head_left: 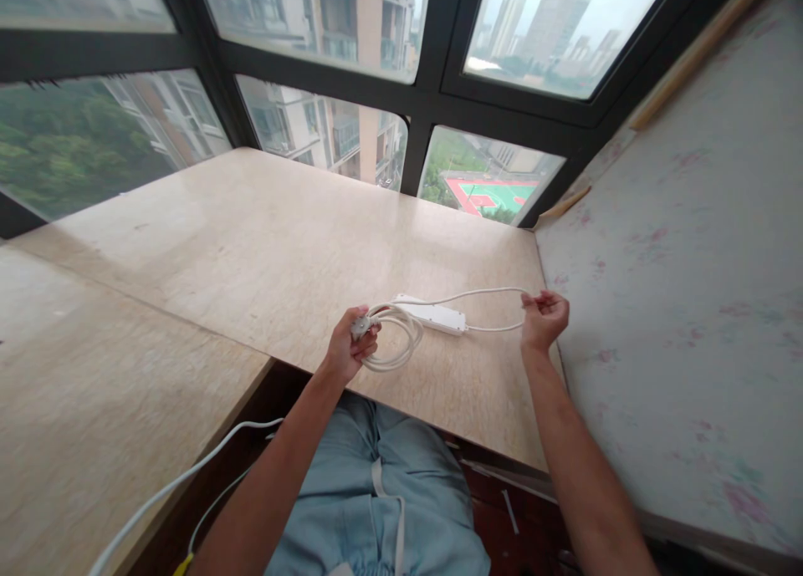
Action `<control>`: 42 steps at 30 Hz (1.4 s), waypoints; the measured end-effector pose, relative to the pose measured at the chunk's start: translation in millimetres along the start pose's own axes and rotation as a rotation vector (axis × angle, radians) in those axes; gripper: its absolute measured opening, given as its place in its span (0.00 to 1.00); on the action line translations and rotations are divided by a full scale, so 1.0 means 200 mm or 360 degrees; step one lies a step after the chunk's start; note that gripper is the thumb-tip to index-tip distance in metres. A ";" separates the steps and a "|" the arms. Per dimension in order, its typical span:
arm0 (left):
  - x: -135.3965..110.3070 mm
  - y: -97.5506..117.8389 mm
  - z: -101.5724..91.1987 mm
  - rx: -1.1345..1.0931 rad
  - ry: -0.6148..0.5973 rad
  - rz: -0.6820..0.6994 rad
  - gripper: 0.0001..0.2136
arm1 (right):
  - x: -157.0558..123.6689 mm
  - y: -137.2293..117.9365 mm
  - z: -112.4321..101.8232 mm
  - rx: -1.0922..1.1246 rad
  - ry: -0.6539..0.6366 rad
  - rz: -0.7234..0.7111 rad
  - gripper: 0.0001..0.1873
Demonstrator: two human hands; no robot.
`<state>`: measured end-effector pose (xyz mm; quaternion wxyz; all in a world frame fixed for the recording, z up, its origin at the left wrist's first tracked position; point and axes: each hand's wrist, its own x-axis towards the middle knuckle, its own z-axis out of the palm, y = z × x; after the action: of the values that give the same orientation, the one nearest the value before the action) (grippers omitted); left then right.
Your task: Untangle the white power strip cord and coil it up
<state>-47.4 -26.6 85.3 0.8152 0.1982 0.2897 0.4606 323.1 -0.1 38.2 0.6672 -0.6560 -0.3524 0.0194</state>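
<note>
My left hand [351,342] is closed around a coiled white power cord [411,354] and the plug [360,327] at its end. Several loops hang to the right of its fingers. My right hand [544,313] pinches the same cord farther along, close to the wall. Between the hands the cord makes a long loop, and its lower run enters the end of a white power strip [442,318]. The strip lies on the stone-patterned sill, its left part partly covered by the cord; its sockets cannot be made out.
The broad beige sill [269,242] reaches back to dark-framed windows [432,99]. A wall with flowered paper [683,292] stands close on the right. Another white cable [181,476] runs over the lower-left surface edge. My legs in light blue trousers [376,509] are below the front edge.
</note>
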 end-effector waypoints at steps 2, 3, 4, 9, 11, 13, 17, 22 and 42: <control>0.03 0.00 0.02 -0.0085 -0.0015 -0.0023 0.14 | 0.05 -0.01 -0.07 -0.0335 0.0065 -0.0334 0.19; 0.03 0.00 0.03 -0.0130 -0.0028 -0.0047 0.13 | 0.08 -0.02 -0.10 -0.0478 0.0073 -0.0469 0.18; 0.04 -0.01 0.05 -0.0173 -0.0044 -0.0079 0.13 | 0.10 -0.02 -0.13 -0.0586 0.0066 -0.0572 0.16; 0.05 -0.03 0.13 -0.0389 -0.0085 -0.0160 0.16 | 0.13 -0.01 -0.24 -0.0840 -0.0262 -0.0667 0.10; 0.06 -0.05 0.14 -0.0437 -0.0062 -0.0137 0.17 | 0.11 -0.01 -0.27 -0.0961 -0.0531 -0.0604 0.11; 0.06 -0.06 0.15 -0.0455 -0.0038 -0.0121 0.16 | 0.07 -0.03 -0.31 -0.1141 -0.0791 -0.0552 0.15; 0.06 -0.07 0.14 -0.0490 -0.0011 -0.0118 0.17 | -0.09 -0.16 -0.36 -0.1653 -0.1128 -0.0589 0.16; 0.03 -0.06 0.16 -0.0453 -0.0038 -0.0199 0.16 | -0.30 -0.35 -0.23 -0.1635 -0.1288 -0.0865 0.28; 0.04 -0.02 0.16 -0.0688 0.0012 0.0454 0.18 | -0.29 -0.30 -0.05 -0.0850 -0.1806 -0.0672 0.10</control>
<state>-20.5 -22.5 105.7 0.7643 0.0566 0.1567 0.6230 258.4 -45.9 67.7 0.1818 -0.6037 -0.7630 0.1428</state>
